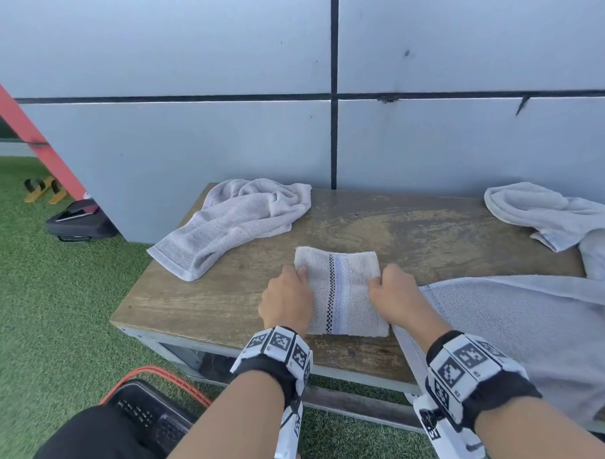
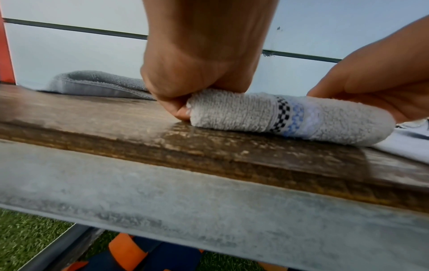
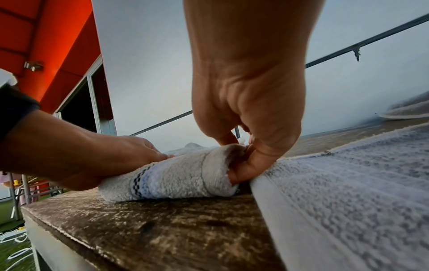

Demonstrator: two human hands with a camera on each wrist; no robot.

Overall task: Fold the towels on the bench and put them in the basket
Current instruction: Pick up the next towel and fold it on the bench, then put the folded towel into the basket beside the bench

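Note:
A small folded white towel [image 1: 341, 289] with a black-checked and blue stripe lies near the front of the wooden bench [image 1: 228, 300]. My left hand [image 1: 289, 298] pinches its left edge, thumb under and fingers on top; the left wrist view shows the left hand [image 2: 185, 91] on the folded towel [image 2: 290, 119]. At the opposite edge my right hand [image 1: 392, 295] pinches the towel. The right wrist view shows the right hand [image 3: 241, 146] gripping the towel [image 3: 176, 177] by its end. A black basket [image 1: 153, 409] with an orange rim stands on the grass at lower left, partly hidden by my leg.
A crumpled grey towel [image 1: 239, 217] lies at the bench's back left. A large white towel [image 1: 524, 324] drapes over the front right, and another pale towel [image 1: 547, 214] sits at the back right. A grey panelled wall [image 1: 428, 139] stands behind. A black bag [image 1: 78, 223] lies on the grass.

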